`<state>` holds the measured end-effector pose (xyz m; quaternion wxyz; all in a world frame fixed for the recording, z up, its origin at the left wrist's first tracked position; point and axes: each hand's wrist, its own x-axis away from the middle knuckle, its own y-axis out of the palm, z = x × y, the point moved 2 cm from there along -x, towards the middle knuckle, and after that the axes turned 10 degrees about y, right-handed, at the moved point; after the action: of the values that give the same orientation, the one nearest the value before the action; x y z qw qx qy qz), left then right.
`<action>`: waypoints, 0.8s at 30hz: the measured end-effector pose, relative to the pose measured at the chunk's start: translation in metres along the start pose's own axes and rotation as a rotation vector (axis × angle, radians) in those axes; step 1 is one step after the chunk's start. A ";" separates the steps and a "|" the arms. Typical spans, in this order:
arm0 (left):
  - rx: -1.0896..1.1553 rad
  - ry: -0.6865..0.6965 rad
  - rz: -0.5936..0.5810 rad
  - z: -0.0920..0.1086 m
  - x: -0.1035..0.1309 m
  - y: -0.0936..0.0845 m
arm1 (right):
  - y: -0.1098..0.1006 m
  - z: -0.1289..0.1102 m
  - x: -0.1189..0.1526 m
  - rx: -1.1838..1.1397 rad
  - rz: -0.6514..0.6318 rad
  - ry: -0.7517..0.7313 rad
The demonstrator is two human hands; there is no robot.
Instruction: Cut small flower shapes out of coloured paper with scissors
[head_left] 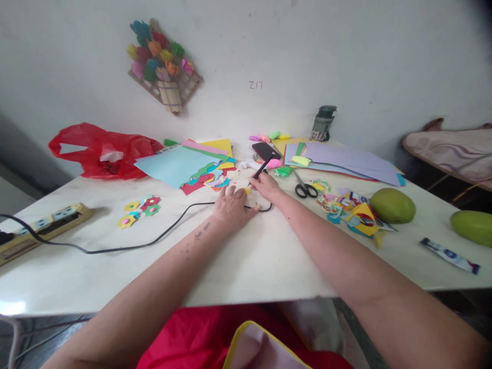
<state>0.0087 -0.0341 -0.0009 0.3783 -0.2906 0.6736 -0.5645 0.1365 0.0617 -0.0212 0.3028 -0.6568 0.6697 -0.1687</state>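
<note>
My right hand (pixel 265 185) is closed around a black pen (pixel 263 168), its tip pointing down at the table. Just left of it, my left hand (pixel 229 205) lies flat with the fingers spread. A small yellow paper piece (pixel 247 190) shows by the left fingertips, close under the pen; its shape is mostly hidden. Beneath the left hand passes a black cord (pixel 146 246), which curls up beside the right wrist. Beyond the hands are colored paper cutouts (pixel 209 179) and a white object (pixel 249 164) that I cannot make out.
Paper flowers (pixel 139 210) and a power strip (pixel 49 228) lie left; behind are a red plastic bag (pixel 115 146) and paper sheets (pixel 172 164). Rightward are black scissors (pixel 306 190), paper scraps (pixel 349 211), green fruit (pixel 392 205), a tube (pixel 449 255), a phone (pixel 265 150) and a bottle (pixel 323 124).
</note>
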 end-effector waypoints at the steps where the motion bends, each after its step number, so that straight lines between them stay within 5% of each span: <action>1: -0.001 -0.002 -0.004 0.000 0.000 0.000 | 0.000 0.000 0.000 0.003 -0.002 -0.002; 24: 0.003 -0.036 -0.035 0.002 0.000 -0.002 | 0.002 -0.005 0.001 0.073 -0.005 -0.027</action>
<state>0.0107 -0.0354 0.0008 0.3809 -0.3118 0.6608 -0.5666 0.1323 0.0605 -0.0187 0.3353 -0.6491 0.6573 -0.1847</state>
